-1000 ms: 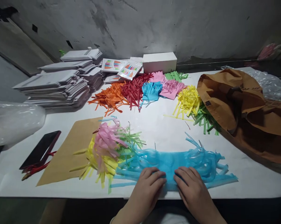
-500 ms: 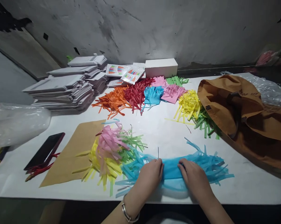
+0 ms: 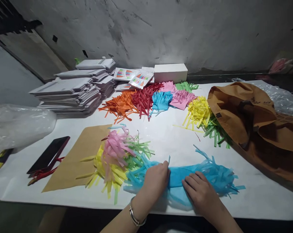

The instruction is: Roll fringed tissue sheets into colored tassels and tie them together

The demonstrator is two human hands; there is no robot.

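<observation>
The blue tissue paper [image 3: 179, 176] is lying at the near side of the white table [image 3: 161, 139], a bit right of middle, and both hands are on it. Left hand [image 3: 157, 178] is curled up tight, looks like it's pinching the solid band at its left end, right about where the strips start. Right hand [image 3: 200, 190] sits at the right end of that same band, fingers bent over the top; can't really tell if it's gripping or just resting there. Between the two there's an uncovered stretch of solid blue, plus a paler flap poking out toward the near edge. The cut strips fan out past the hands both ways. On the left they run up against the green fringe [image 3: 143, 148], with the pink fringe [image 3: 116, 145] and yellow fringe [image 3: 110, 173] further left, partly over a brown paper sheet [image 3: 71, 161]. The brown cloth [image 3: 236, 100] is over on the right.
</observation>
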